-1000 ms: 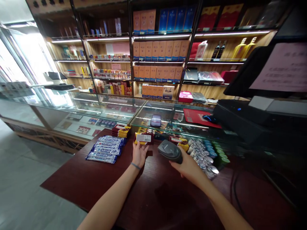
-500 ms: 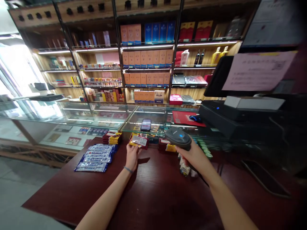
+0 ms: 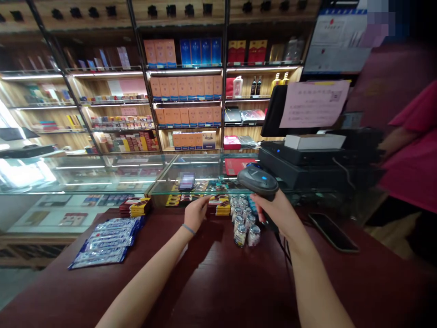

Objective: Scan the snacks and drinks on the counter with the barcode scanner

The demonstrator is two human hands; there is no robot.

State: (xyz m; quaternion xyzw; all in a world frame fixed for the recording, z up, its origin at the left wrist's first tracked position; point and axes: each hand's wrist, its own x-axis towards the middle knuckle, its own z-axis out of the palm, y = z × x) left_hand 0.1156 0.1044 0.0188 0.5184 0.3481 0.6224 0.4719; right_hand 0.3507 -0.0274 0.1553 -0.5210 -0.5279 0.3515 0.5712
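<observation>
My right hand [image 3: 278,212] is wrapped around the grip of a dark handheld barcode scanner [image 3: 257,180], whose blue light is lit. It is held above the table beside small clear jars [image 3: 240,234] with metal-coloured lids. My left hand [image 3: 197,213] has its fingers drawn together at the left end of a stack of yellow and dark red snack packets [image 3: 222,209]. Whatever its fingers may hold is hidden. Left of it are another stack of snack packets [image 3: 138,207] and blue-and-white long packets [image 3: 105,241] lying overlapped.
A glass display counter [image 3: 201,191] borders the dark red table [image 3: 218,287], with a small lit screen [image 3: 186,181] on it. At right are a phone-like dark slab [image 3: 333,231], a monitor [image 3: 275,109] and a black box [image 3: 300,168]. A person in pink [image 3: 414,150] stands at the far right.
The view has turned right. My left hand has moved right with its snack packet to the right-hand stack; the packet no longer shows clearly. The scanner stays in my right hand.
</observation>
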